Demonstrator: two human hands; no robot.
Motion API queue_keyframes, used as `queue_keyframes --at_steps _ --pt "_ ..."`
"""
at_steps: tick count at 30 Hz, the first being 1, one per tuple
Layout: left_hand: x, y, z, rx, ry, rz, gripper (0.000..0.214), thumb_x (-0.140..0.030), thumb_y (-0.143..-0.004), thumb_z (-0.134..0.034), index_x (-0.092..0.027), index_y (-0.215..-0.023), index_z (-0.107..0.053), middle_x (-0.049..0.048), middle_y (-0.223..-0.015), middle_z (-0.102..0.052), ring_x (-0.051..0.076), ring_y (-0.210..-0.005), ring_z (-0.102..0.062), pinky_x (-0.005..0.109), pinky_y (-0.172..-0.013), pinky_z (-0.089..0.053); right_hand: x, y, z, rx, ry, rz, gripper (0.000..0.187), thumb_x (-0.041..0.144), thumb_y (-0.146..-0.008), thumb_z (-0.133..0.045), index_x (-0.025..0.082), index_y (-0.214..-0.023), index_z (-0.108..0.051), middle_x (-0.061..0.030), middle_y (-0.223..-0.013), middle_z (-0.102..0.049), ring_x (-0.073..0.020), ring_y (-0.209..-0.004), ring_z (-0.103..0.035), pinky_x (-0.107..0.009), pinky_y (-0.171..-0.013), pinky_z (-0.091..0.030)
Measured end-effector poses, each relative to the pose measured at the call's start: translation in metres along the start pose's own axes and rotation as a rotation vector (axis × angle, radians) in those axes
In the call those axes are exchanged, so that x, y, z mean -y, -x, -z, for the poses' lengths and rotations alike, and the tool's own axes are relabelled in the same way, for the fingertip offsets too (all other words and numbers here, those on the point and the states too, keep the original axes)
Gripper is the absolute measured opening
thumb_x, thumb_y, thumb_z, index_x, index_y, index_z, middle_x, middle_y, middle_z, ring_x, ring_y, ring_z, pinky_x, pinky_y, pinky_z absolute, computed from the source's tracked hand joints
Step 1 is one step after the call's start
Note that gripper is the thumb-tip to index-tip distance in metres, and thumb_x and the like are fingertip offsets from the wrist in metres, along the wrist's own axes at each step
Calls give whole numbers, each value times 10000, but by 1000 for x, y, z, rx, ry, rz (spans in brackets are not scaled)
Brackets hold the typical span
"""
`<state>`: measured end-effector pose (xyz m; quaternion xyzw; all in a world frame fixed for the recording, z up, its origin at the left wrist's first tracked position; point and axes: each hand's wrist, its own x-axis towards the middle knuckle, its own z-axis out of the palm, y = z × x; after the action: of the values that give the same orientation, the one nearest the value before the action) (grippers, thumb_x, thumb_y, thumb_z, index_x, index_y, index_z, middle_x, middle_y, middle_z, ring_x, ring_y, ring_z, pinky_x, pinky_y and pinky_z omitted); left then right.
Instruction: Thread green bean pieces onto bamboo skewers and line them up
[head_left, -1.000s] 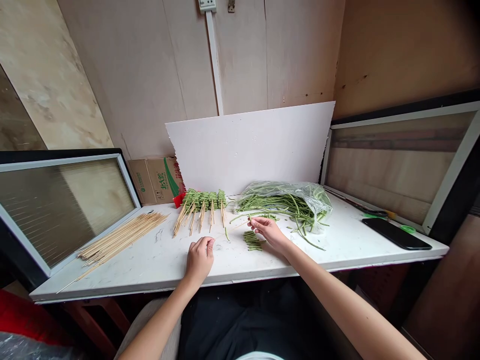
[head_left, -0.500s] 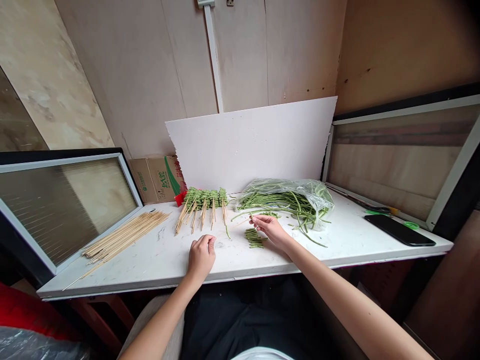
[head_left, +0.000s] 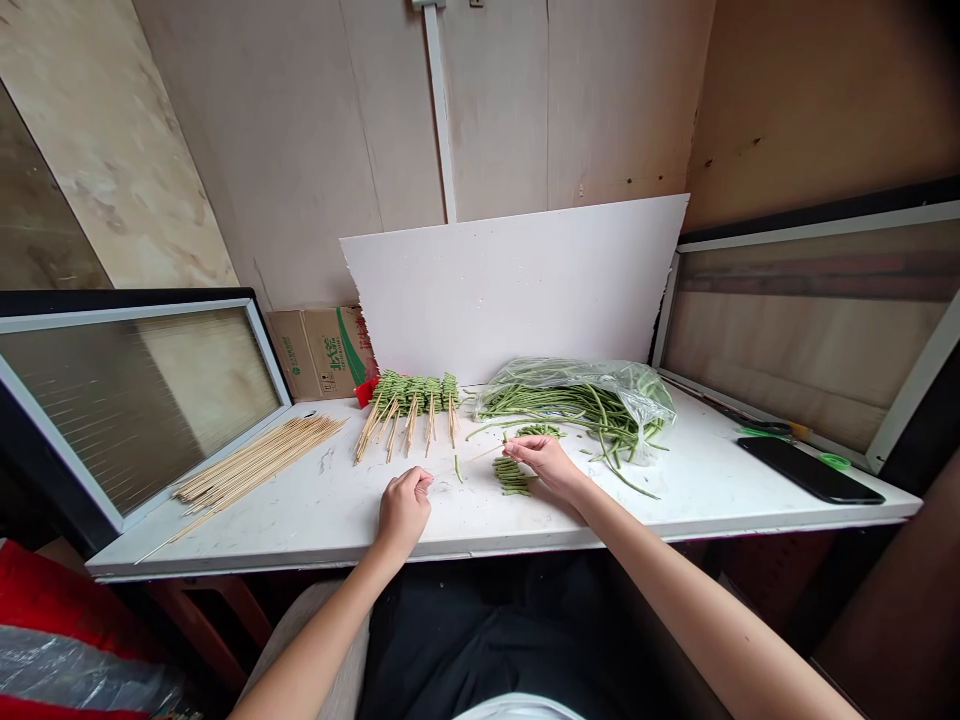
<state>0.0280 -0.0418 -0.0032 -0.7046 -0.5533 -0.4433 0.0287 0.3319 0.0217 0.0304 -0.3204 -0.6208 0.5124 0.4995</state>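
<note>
My left hand (head_left: 405,510) is closed in a pinch near the table's front edge. A thin bamboo skewer (head_left: 484,455) runs from its fingertips, faint along part of its length, to my right hand (head_left: 551,462). The right fingers pinch a short green bean piece (head_left: 505,438) at the skewer's far end. Just below that hand lies a row of cut bean pieces (head_left: 511,477), with a small pile of more pieces (head_left: 540,431) behind it. One loose bean piece (head_left: 458,468) rests between my hands.
Finished bean skewers (head_left: 412,395) stand grouped at the back, bare skewers (head_left: 262,460) lie left. A plastic bag of long beans (head_left: 577,400) sits back right. A phone (head_left: 810,468) and a green tape roll (head_left: 834,461) are far right; a cardboard box (head_left: 319,350) is behind.
The view has shifted slightly. My right hand has dipped a little with the bean piece, and more of the skewer shows between the hands. The left hand has barely moved.
</note>
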Motion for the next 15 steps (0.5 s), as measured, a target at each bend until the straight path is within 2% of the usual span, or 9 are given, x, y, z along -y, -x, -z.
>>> queue_keyframes --at_steps 3,9,15 --pt "-1 -1 1 -7 18 7 209 -115 -919 -505 -220 -816 -654 34 -815 -736 223 -767 -646 302 -725 -433 4 2 -3 -1 52 1 394 560 -738 -870 193 -872 -825 -87 -912 -757 -225 -878 -655 -382 -854 -500" --pt "0 -3 1 -37 102 62 196 -172 -946 -508 -215 -834 -664 27 -753 -707 207 -715 -643 285 -684 -445 17 4 -6 17 92 46 460 643 -820 -756 184 -830 -780 -72 -850 -721 -213 -837 -619 -334 -764 -472" --pt "-2 -2 1 -38 78 26 191 -157 -933 -515 -215 -828 -663 38 -803 -733 203 -735 -652 287 -707 -451 21 3 -7 -41 92 42 439 626 -779 -792 193 -853 -788 -73 -851 -738 -227 -853 -638 -340 -767 -473"
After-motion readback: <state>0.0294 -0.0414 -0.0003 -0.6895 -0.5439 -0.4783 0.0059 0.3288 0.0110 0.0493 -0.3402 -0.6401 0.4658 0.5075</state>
